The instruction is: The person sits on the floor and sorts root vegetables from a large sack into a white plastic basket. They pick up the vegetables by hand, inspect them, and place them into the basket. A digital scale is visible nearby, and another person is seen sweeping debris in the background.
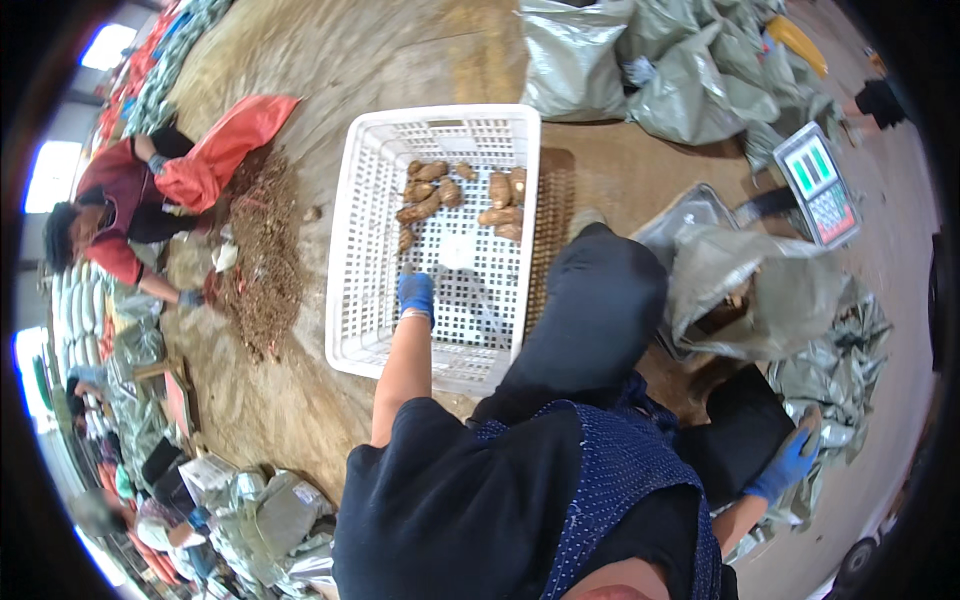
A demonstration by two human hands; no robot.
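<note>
My left hand, in a blue glove with dirty fingertips, reaches down inside a white slatted plastic crate. Its fingertips point at a brown taro-like tuber by the crate's left wall; whether they grip anything is hidden. Farther in lie two loose groups of tubers, one at the left and one at the right. My right hand, also blue-gloved, is beside my bent right knee, above crumpled grey-green woven sacks. No object shows in it.
An open woven sack with tubers inside sits on a platform scale with a display. Full sacks stand behind. Left, a co-worker holds a red sack beside a soil heap. Other people are at lower left.
</note>
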